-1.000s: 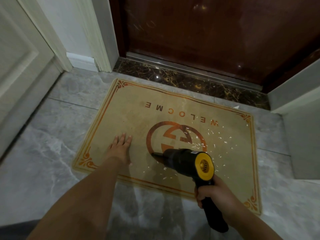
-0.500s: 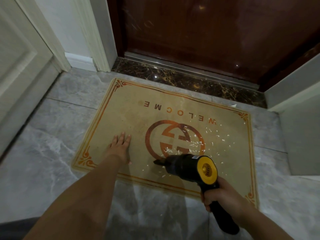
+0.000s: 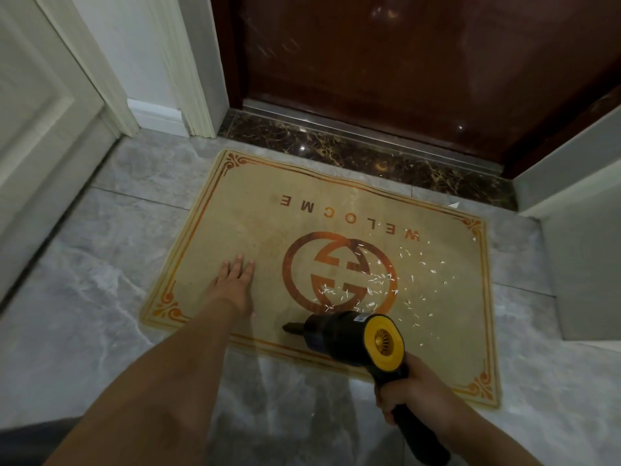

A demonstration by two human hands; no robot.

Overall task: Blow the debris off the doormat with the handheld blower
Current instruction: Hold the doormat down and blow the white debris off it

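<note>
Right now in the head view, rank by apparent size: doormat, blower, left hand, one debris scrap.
1. doormat, by far the largest.
2. blower; it sits nearer the camera, so it looks bigger than it is.
3. left hand.
4. debris scrap, tiny.

The scene is dim and warm-toned, lit from overhead and behind the wearer. Small specular glints dot the glossy dark door [image 3: 420, 62] beyond the doormat [image 3: 255, 210], and more sparkle on the polished marble threshold [image 3: 336, 149] at the mat's far edge. On the near side of the mat, the grey tiled floor [image 3: 84, 297] carries a soft sheen and faint, diffuse shadows of the arms. Wide-angle distortion bends the door frame [image 3: 188, 79] to the mat's far left and tilts the walls outward. The mat's centre is reasonably sharp; the white scraps [image 3: 379, 280] look slightly streaked, and the near forearms are soft.
</note>
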